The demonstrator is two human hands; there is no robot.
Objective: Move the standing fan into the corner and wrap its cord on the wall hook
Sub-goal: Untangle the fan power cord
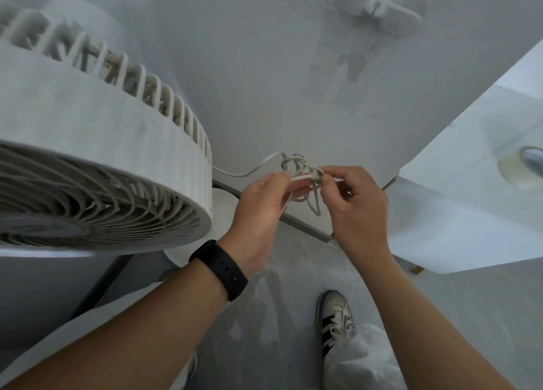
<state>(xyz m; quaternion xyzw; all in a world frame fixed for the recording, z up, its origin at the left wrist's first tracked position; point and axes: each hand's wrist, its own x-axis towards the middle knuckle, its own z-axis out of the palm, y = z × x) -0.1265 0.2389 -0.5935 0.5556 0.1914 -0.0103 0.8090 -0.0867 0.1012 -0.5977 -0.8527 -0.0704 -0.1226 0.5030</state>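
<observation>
The white standing fan (97, 154) fills the left of the view, its round head tilted toward me, its base (223, 210) on the floor by the wall. Its pale cord (249, 170) runs from behind the head to a tangled bundle of loops (299, 169) held between my hands. My left hand (261, 213), with a black watch on the wrist, pinches the loops from the left. My right hand (355, 207) pinches the same bundle from the right. The white wall hook (376, 4) sits high on the wall, well above the cord.
A white table or panel (470, 183) juts in from the right, close to my right hand. A grey baseboard (302, 228) runs along the wall's foot. My right shoe (335, 316) stands on the grey floor below. Scuffed patches mark the wall under the hook.
</observation>
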